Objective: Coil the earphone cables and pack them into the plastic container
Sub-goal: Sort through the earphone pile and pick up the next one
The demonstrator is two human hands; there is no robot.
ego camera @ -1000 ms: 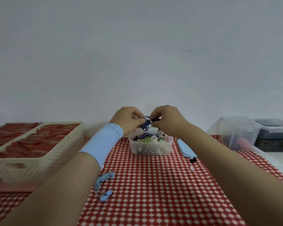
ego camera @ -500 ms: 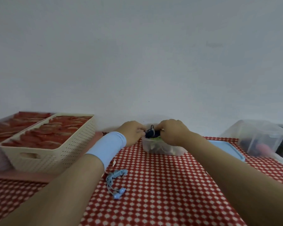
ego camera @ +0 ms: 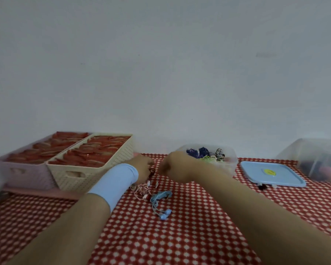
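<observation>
Left hand (ego camera: 141,166): it was low over the bench, with a light blue wristband (ego camera: 118,180) on the forearm. The fingertips met a thin dark red cable (ego camera: 151,170), but they were hidden behind the back of the hand, so I could not tell whether they pinched it.
Right hand (ego camera: 173,167): it was just beside the left, knuckles toward me and fingers curled under. I could not tell if it held anything.
Loose cables: a tangled pale pink earphone cable (ego camera: 141,188) lay under my left wrist. A light blue earphone cable (ego camera: 161,196) lay next to it, bundled at the top with its buds trailing toward me.
Clear plastic container (ego camera: 232,165): it stood open behind my right hand, with purple, green and black-and-white coiled cables (ego camera: 204,155) already inside.
Flat blue plastic lid (ego camera: 271,174): it was off and lay to the right of the container.
Red-and-white checked bench (ego camera: 180,236): a cream perforated basket (ego camera: 96,169) and a lilac basket (ego camera: 27,175), both holding red items, stood at the left. A clear lidded box (ego camera: 313,159) stood at the far right.
Step, as I judged it: taking up the next loose cable to coil.
Doing it well: I would separate one cable from the pink tangle first and anchor the plug end in one hand. I would then wind even loops with the other, tuck in the buds, and only then set the coil in the container.
</observation>
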